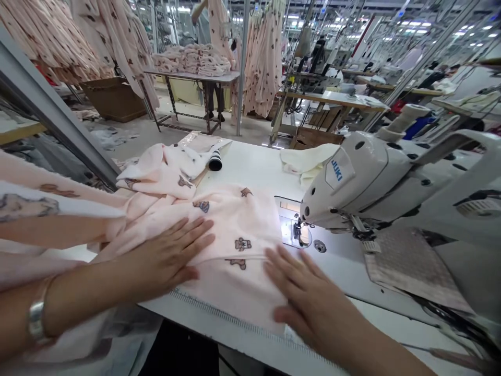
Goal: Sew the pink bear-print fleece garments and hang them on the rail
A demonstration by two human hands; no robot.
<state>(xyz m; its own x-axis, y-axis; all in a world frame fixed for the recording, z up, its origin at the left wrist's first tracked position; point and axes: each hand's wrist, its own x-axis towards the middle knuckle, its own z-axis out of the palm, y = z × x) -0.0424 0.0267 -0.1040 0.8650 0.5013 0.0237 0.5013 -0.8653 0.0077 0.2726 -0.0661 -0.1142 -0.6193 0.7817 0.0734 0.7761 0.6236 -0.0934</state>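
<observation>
Pale pink fabric (230,230) printed with small bears lies spread on the white sewing table, a seam or fold line running across it. My left hand (176,250) rests flat on its left part, fingers outstretched. On the right edge of the fabric lies my right hand (299,292), fingers spread, the palm partly over the table. Just beyond that hand is the lit needle area of a white sewing machine (332,177), its presser foot (299,230) beside the fabric's right edge. More of the pink fabric is bunched to the left and hangs over the table's front edge.
A black-and-white striped cone (215,161) stands near the bunched cloth. Pale yellow fabric (309,159) lies behind the machine head. A measuring tape strip (235,318) runs along the front edge. Beyond are a metal table (188,75) with stacked garments, a cardboard box (113,99) and a person's legs.
</observation>
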